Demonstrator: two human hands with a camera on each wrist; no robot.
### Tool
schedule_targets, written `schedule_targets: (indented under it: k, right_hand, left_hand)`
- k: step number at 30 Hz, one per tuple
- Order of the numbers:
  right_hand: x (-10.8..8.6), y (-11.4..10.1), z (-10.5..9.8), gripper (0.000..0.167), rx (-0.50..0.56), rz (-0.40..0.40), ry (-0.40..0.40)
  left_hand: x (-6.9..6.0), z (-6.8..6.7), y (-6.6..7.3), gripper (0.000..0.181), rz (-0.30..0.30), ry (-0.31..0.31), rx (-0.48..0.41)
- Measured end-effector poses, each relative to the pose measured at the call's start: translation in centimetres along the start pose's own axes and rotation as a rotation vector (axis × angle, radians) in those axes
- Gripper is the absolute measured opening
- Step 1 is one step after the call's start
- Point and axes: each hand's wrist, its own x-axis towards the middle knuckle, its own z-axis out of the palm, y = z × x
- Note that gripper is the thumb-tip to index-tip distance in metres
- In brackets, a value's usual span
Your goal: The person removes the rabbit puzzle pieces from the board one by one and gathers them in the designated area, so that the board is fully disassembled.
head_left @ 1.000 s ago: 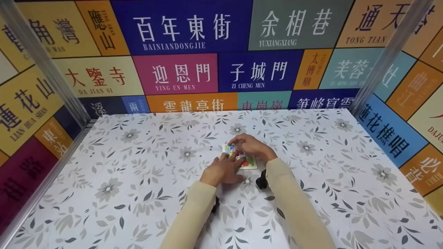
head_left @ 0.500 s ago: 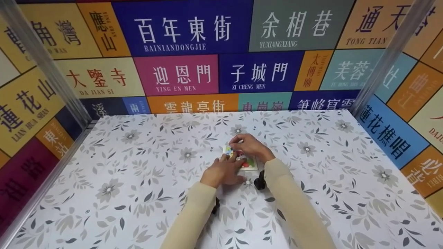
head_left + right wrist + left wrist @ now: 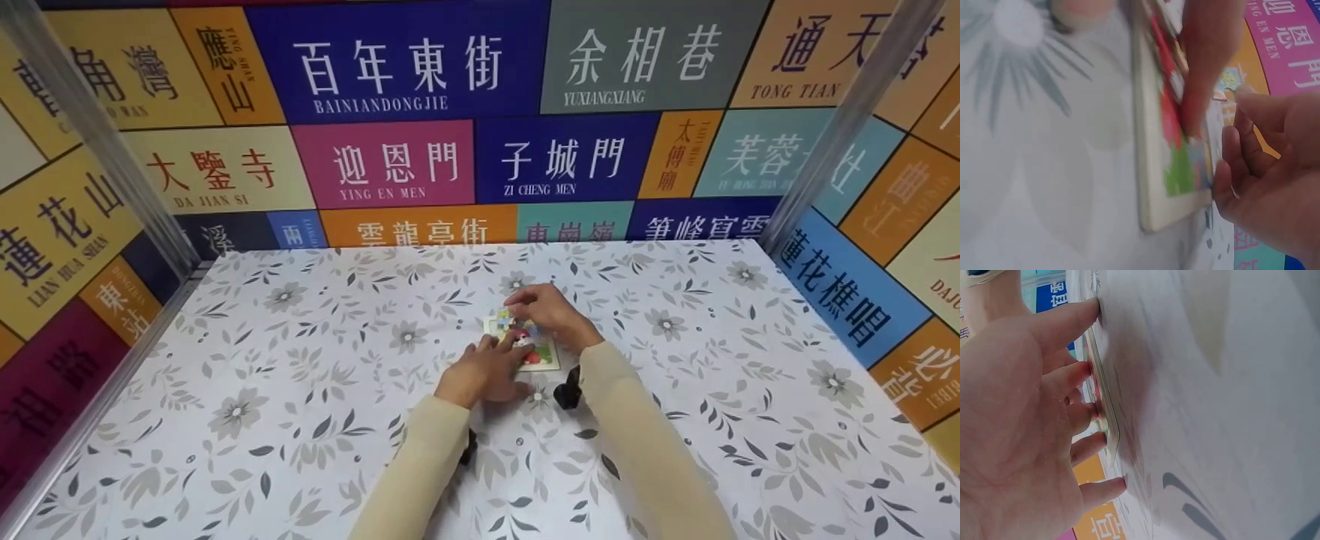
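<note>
A small jigsaw puzzle board [image 3: 550, 360] with a pale rim and a colourful picture lies flat near the middle of the table. My left hand [image 3: 484, 371] rests on its left side, fingers spread, with some fingertips on the board [image 3: 1107, 410] and the thumb and little finger touching the cloth. Over the far part of the board, my right hand [image 3: 551, 311] pinches a jigsaw piece [image 3: 1230, 80] between thumb and index finger. In the right wrist view the piece is blue-green and yellow, held up off the board. The hands hide part of the picture.
A white cloth [image 3: 300, 390] with grey flowers and leaves covers the table. Panels with Chinese lettering [image 3: 382, 161] stand behind and at both sides. Clear upright posts [image 3: 840, 120] mark the back corners. Dark wrist devices [image 3: 568, 390] sit under the sleeves.
My right hand has lifted slightly and shifted right, carrying the jigsaw piece from the board's far left corner. More of the picture shows now. My left hand stays in place.
</note>
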Motion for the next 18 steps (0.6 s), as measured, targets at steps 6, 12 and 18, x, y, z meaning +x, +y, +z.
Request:
schedule_targets:
  k: [6, 12, 18]
  right_hand:
    - [-0.2, 0.5, -2.0, 0.027, -0.064, 0.005, 0.043]
    - [-0.8, 1.9, -4.1, 0.026, -0.042, 0.039, 0.079]
    - [-1.7, 3.3, -6.5, 0.028, -0.003, 0.052, 0.092]
  left_hand:
    - [0.1, 0.1, 0.1, 0.073, -0.015, -0.011, 0.006]
    - [0.0, 0.1, 0.3, 0.073, -0.020, -0.024, 0.011]
    - [0.0, 0.0, 0.3, 0.072, -0.031, -0.037, 0.002]
